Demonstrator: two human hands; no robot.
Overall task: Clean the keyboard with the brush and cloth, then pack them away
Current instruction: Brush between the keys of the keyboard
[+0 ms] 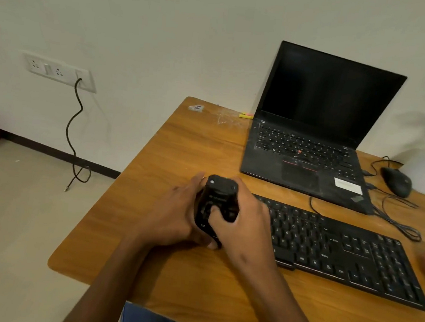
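Black brush [218, 200] sits upright over the keyboard's [340, 248] left end, gripped by both hands: left hand [175, 217] curled on its side, right hand [245, 216] wrapped opposite. Risk: hard pressure could pop keycaps. Cloth not identifiable.

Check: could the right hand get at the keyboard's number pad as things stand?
Probably yes, once freed. The right hand grips the black brush with the left hand. The keyboard lies uncovered to its right.
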